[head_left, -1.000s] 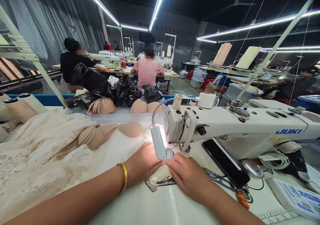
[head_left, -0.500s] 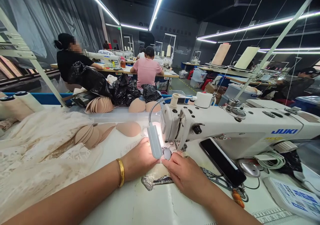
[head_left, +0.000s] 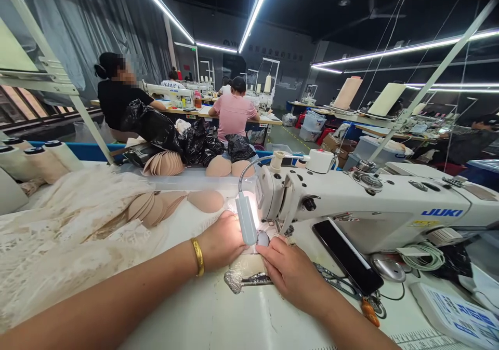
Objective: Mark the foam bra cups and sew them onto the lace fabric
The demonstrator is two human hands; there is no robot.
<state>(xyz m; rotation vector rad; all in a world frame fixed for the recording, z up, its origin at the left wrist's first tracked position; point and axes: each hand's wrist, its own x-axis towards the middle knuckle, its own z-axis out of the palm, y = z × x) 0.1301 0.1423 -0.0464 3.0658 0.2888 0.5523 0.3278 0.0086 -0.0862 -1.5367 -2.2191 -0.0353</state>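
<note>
My left hand (head_left: 221,240) and my right hand (head_left: 290,271) lie flat on a pale piece of fabric (head_left: 249,263) under the needle of a white JUKI sewing machine (head_left: 366,204). The left hand, with a gold bangle at its wrist, presses the cloth left of the needle. The right hand presses it just in front of the needle. A small gooseneck lamp (head_left: 247,218) hangs between the hands and hides the needle area. Its light falls on my left fingers.
Lace fabric (head_left: 66,236) is heaped at the left beside stacked beige bra cups (head_left: 154,208). A black phone (head_left: 346,257) leans on the machine, with scissors (head_left: 351,287) below it. Thread cones (head_left: 47,160) stand far left. Other people sit at machines behind.
My hands stay on the fabric at the needle. The view has shifted slightly, and the person in black at the back has turned their head.
</note>
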